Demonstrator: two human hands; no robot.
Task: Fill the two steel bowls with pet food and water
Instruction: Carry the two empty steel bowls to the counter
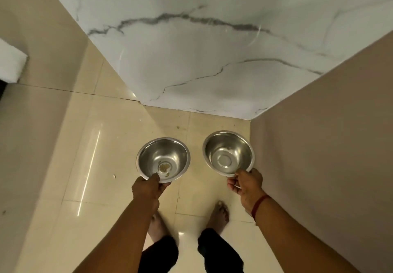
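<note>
I hold two steel bowls above a tiled floor. The left bowl [163,159] has a small patch of brownish residue at its bottom; my left hand [147,190] pinches its near rim, thumb inside. The right bowl [228,153] looks bare inside and tilts slightly toward me; my right hand [246,184] grips its near rim with curled fingers. A red thread band circles my right wrist. No pet food or water is in view.
A white marble-patterned wall [191,49] stands ahead, a beige wall [319,156] close on the right and another beige surface [32,124] on the left. My bare feet [219,213] stand on the glossy cream floor tiles [102,166]. A white object [10,64] sits at the far left.
</note>
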